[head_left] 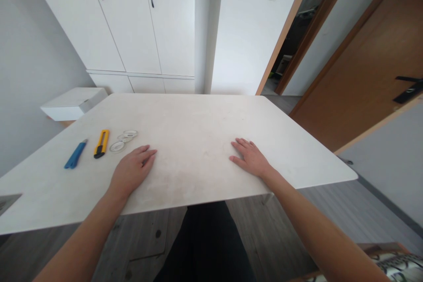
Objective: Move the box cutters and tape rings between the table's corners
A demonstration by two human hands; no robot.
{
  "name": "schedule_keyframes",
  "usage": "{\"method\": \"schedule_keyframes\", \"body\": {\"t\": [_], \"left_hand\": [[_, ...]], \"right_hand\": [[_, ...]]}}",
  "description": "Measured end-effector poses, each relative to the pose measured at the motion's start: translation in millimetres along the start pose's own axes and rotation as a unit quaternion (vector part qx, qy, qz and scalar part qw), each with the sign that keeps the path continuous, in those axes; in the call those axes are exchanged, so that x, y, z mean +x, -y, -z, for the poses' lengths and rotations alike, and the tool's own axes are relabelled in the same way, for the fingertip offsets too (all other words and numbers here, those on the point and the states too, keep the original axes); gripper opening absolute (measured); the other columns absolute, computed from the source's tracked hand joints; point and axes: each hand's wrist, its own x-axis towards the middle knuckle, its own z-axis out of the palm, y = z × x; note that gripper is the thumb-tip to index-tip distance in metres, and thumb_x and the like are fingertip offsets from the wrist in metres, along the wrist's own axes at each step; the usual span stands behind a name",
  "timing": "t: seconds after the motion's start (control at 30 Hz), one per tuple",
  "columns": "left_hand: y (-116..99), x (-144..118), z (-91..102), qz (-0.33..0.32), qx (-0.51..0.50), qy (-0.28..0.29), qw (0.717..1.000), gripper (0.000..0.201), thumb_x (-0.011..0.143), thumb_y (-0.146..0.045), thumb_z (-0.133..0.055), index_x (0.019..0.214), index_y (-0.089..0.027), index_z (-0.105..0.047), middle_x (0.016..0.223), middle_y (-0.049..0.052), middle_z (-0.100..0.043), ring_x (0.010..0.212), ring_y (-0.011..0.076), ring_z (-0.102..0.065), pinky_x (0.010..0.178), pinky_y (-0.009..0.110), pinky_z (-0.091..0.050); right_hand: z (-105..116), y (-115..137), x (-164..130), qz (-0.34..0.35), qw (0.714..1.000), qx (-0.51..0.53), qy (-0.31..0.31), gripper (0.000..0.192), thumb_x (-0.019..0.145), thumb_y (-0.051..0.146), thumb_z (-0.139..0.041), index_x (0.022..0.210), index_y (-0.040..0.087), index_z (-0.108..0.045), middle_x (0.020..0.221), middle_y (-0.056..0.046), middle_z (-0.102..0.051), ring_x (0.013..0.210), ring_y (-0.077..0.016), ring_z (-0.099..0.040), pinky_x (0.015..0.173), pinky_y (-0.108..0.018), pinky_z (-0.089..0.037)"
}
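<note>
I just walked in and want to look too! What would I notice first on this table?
First you would see two bare hands lying flat on the white table, the left hand and the right hand, both holding nothing. Beside the left hand lies a small row of things: clear tape rolls nearest it, then a yellow box cutter, then a blue box cutter farthest out.

Grey object at the table's left edge, cut off; patterned fabric bottom right, likewise.

Three clear tape rolls lie flat, touching, on table.
</note>
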Motion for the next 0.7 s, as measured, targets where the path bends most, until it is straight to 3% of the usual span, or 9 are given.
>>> {"method": "schedule_keyframes", "body": {"t": [0.7], "left_hand": [[2.6, -0.2, -2.5, -0.011, 0.006, -0.018, 1.000, 0.047, 0.095, -0.048, -0.039, 0.114, -0.023, -0.075, 0.133, 0.007, -0.066, 0.123, 0.0249, -0.062, 0.109, 0.039, -0.046]], "right_hand": [[-2.8, -1.8, 0.9, 0.004, 1.000, 0.003, -0.008, 0.073, 0.097, 0.066, -0.037, 0.151, 0.019, -0.046, 0.159, -0.014, -0.038, 0.148, -0.0309, -0.032, 0.120, -0.053, -0.024]]}}
